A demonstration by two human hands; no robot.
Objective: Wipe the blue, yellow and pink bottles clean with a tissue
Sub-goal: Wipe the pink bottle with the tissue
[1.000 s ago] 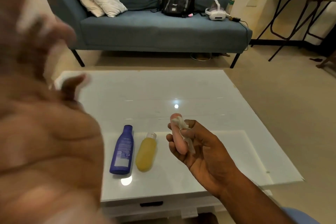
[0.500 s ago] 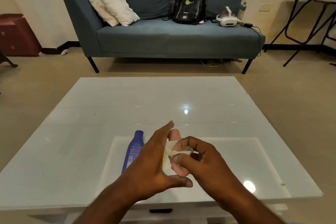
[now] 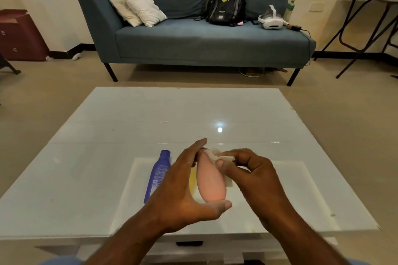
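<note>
Your left hand [image 3: 183, 187] holds the smooth pink teardrop-shaped plastic bottle [image 3: 210, 180] lengthwise above the desk: the thumb presses its rounded base near you, and the straight fingers [image 3: 193, 148] reach along its left side to the narrow top. The bottle's neck points away from you. Your right hand [image 3: 249, 170] pinches a crumpled white tissue [image 3: 213, 154] between thumb and curled fingers, and the tissue touches the bottle's neck end; the cap itself is hidden under tissue and fingers.

The dark blue plastic bottle with a printed label [image 3: 158, 173] lies flat on the glossy white glass-topped desk [image 3: 107, 157], just left of your left hand, cap pointing away. The translucent yellow bottle [image 3: 192, 177] lies beside it, mostly hidden behind your left hand and the pink bottle; only a narrow strip shows.

All three bottles sit in the near half of the desk, closer to the near edge than to the far one. The far half and both side margins of the desk top are bare surface, marked only by a lamp reflection. Beyond the far edge, across a stretch of floor, stands a blue-grey fabric sofa [image 3: 193, 38].
</note>
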